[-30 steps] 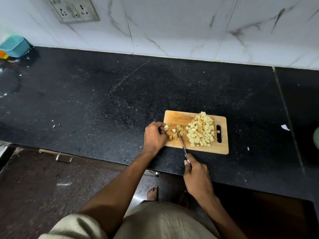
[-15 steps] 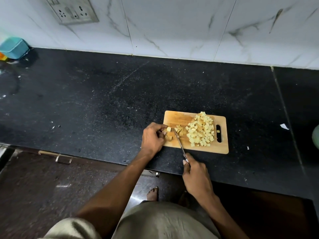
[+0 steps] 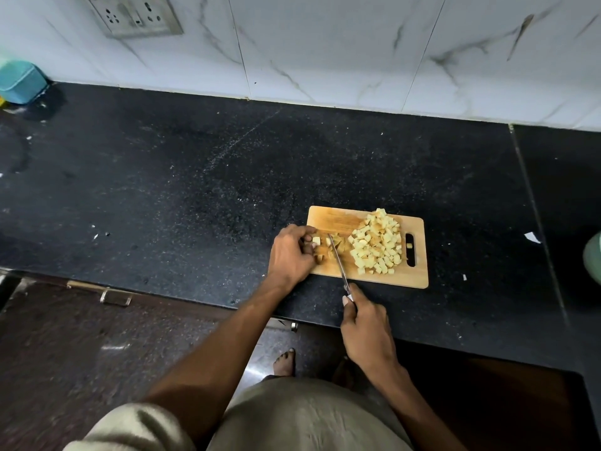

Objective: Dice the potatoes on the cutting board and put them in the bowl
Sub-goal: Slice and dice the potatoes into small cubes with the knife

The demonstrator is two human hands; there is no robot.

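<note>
black counter (image 3: 195,177): cutting board (image 3: 328,219), teal box (image 3: 19,81), paper scrap (image 3: 532,237).

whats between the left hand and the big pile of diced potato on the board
In the head view, the knife blade and a few cut potato pieces lie between the left hand and the pile.

Pale diced potatoes (image 3: 376,245) heaped right on the wooden cutting board (image 3: 338,218)
</note>
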